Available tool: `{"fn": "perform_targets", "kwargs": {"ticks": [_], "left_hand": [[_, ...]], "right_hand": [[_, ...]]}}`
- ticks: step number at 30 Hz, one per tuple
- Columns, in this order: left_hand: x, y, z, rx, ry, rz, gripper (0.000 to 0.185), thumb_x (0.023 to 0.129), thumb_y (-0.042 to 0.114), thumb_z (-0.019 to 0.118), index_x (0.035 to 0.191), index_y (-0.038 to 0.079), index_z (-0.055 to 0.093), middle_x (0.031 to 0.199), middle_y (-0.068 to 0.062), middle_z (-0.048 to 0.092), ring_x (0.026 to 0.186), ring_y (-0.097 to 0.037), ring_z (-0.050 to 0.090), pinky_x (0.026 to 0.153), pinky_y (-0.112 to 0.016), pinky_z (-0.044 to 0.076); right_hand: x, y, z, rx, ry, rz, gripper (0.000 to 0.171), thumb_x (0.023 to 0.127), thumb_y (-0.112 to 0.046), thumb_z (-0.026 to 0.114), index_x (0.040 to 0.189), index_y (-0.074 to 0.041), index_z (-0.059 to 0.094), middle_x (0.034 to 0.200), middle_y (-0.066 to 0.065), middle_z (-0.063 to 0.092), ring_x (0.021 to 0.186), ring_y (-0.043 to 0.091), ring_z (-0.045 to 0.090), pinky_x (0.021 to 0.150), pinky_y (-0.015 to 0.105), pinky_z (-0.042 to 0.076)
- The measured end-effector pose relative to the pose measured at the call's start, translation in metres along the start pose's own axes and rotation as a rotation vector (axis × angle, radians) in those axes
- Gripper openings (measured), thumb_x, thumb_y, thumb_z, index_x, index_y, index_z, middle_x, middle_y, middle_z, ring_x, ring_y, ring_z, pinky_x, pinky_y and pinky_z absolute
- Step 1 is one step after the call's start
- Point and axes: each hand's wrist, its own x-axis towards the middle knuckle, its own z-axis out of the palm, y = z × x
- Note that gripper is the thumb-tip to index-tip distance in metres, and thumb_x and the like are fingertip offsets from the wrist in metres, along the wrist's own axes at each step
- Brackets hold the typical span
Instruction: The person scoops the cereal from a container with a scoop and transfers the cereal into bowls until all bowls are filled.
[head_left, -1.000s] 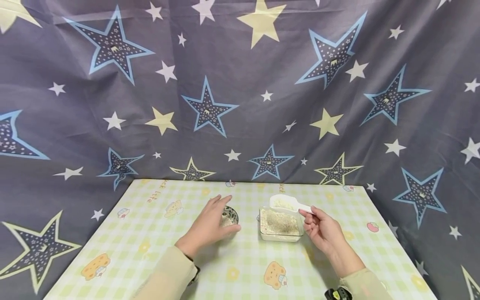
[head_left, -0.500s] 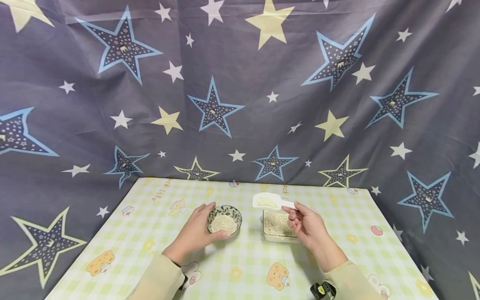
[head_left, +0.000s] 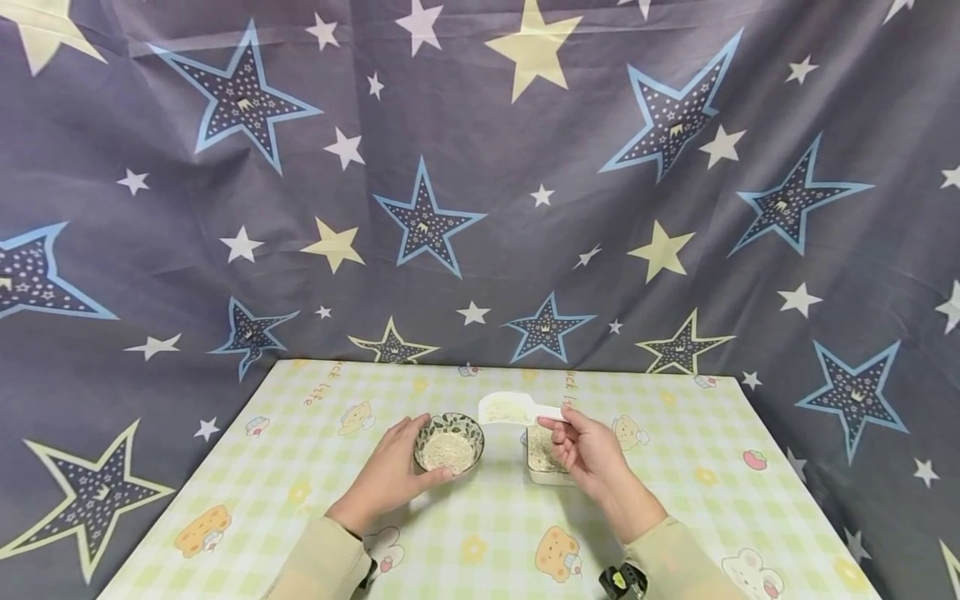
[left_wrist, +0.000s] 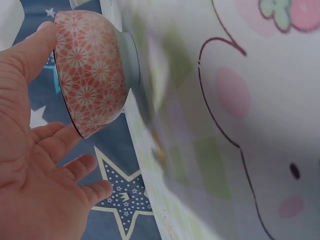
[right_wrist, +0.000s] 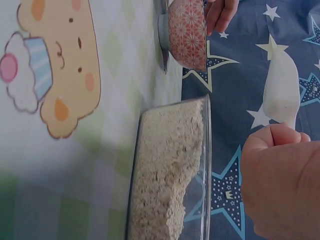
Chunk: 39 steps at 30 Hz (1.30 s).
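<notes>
My left hand (head_left: 393, 471) curled about the rim of the small bowl (left_wrist: 92, 70), thumb on the near side and fingers on the far side, and the bowl, red-patterned outside and leafy within, stood on the checked tablecloth (head_left: 465, 521) with pale, grainy meal (head_left: 448, 452) in it. My right hand (head_left: 592, 458) pinched the handle of the white scoop (right_wrist: 282, 92), which I held raised above the cloth with pale powder (head_left: 506, 410) inside, its front edge near the bowl's right rim. Below my right hand sat the clear rectangular container (head_left: 550, 479), holding coarse beige meal (right_wrist: 165, 165).
</notes>
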Motion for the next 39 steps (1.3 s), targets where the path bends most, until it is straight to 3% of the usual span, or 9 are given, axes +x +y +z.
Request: {"fn": "perform_targets", "kwargs": {"ticks": [5, 12, 20, 35, 39], "left_hand": [[0.000, 0.001, 0.001, -0.010, -0.005, -0.014, 0.110, 0.084, 0.061, 0.085, 0.166, 0.006, 0.036, 0.169, -0.022, 0.041, 0.161, -0.046, 0.030, 0.130, -0.066, 0.032], [0.002, 0.002, 0.001, -0.031, -0.003, -0.015, 0.112, 0.083, 0.061, 0.086, 0.165, 0.003, 0.037, 0.167, -0.023, 0.044, 0.155, -0.045, 0.040, 0.128, -0.063, 0.036], [0.003, 0.000, 0.002, -0.049, -0.003, -0.028, 0.112, 0.082, 0.060, 0.088, 0.165, 0.003, 0.037, 0.165, -0.021, 0.047, 0.154, -0.043, 0.043, 0.127, -0.062, 0.038], [0.001, 0.000, 0.002, -0.026, 0.005, -0.039, 0.112, 0.081, 0.060, 0.088, 0.164, 0.004, 0.039, 0.159, -0.022, 0.053, 0.148, -0.042, 0.049, 0.123, -0.061, 0.044], [0.001, 0.001, 0.002, -0.021, 0.009, -0.038, 0.112, 0.081, 0.060, 0.089, 0.164, 0.004, 0.039, 0.158, -0.022, 0.054, 0.147, -0.041, 0.050, 0.123, -0.061, 0.044]], "right_hand": [[0.000, 0.005, 0.007, -0.031, 0.027, -0.033, 0.009, 0.115, -0.017, 0.041, 0.121, -0.012, 0.036, 0.091, -0.002, 0.076, 0.065, -0.002, 0.052, 0.056, 0.010, 0.046], [-0.003, 0.008, 0.018, -0.099, 0.076, -0.077, 0.026, 0.115, -0.018, 0.045, 0.135, -0.002, 0.046, 0.088, -0.003, 0.079, 0.066, 0.000, 0.052, 0.058, 0.012, 0.044], [-0.004, 0.010, 0.031, -0.183, 0.115, -0.141, 0.024, 0.114, -0.020, 0.051, 0.110, 0.000, 0.062, 0.084, 0.000, 0.081, 0.063, 0.002, 0.054, 0.056, 0.014, 0.046], [-0.009, 0.015, 0.042, -0.441, 0.151, -0.301, 0.034, 0.113, -0.023, 0.056, 0.120, 0.007, 0.071, 0.082, -0.002, 0.079, 0.062, 0.005, 0.057, 0.055, 0.016, 0.049], [-0.011, 0.016, 0.045, -0.520, 0.150, -0.365, 0.034, 0.112, -0.022, 0.058, 0.122, 0.008, 0.071, 0.087, 0.005, 0.080, 0.063, 0.004, 0.057, 0.052, 0.015, 0.045]]}}
